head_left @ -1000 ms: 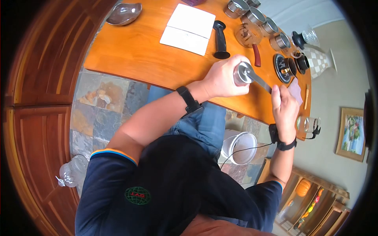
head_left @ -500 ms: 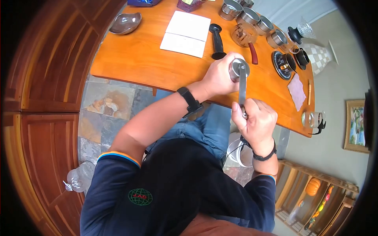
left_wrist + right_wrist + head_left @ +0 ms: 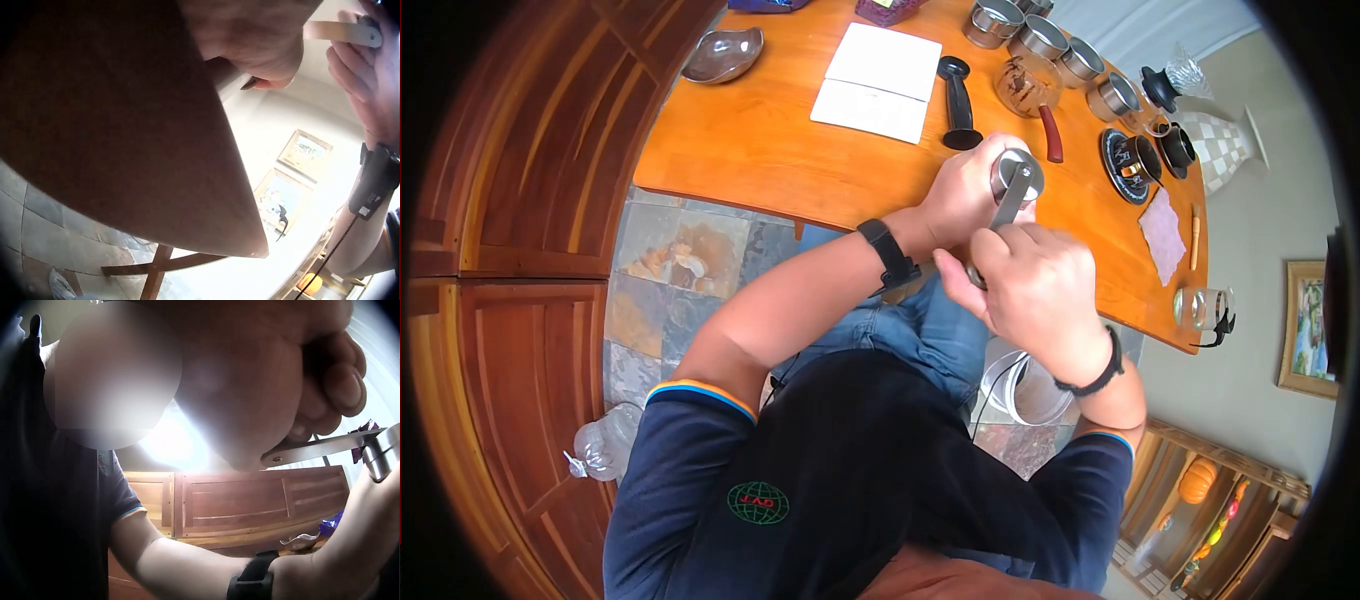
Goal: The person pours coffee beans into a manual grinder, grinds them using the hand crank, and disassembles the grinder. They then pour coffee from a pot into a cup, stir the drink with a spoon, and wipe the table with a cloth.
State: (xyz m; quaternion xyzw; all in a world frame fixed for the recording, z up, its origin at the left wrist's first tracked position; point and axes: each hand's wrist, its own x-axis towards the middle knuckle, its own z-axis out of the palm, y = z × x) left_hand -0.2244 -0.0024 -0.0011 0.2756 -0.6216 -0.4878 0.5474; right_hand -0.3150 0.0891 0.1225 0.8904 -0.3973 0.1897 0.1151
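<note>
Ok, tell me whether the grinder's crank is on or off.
On: one end of the metal crank meets the top of the hand grinder.

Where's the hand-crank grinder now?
In the head view, the grinder is right of centre, below the red-handled pot, gripped by the left hand, with the right hand at its crank.

Lower centre, a dark shirt bears a green globe logo with red letters; orange-and-blue trim edges the sleeves. Above, blue jeans; black wrist straps, the right trailing a dark cable.
</note>
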